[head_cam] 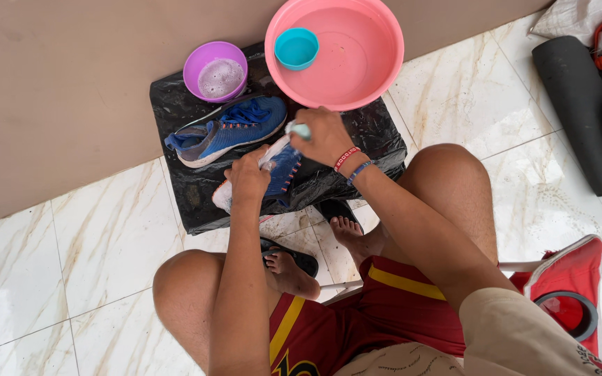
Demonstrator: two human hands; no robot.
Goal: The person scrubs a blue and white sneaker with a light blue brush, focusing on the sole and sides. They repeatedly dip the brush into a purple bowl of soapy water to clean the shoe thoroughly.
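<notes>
My left hand [247,177] grips a blue sneaker [281,173] with orange lace loops and a white sole, holding it over a black plastic sheet [175,104]. Pressed against the shoe's upper end is my right hand [324,136], closed around a small pale teal brush or cloth [299,129]; I cannot tell which. A second, matching blue sneaker [224,130] lies on the sheet just left of both hands, toe pointing left.
A pink basin [364,63] with water holds a floating teal cup [296,48]. Beside it stands a purple bowl [215,70] of soapy water. A beige wall runs behind. A rolled dark mat [580,104] lies right; a red stool [569,278] is under me.
</notes>
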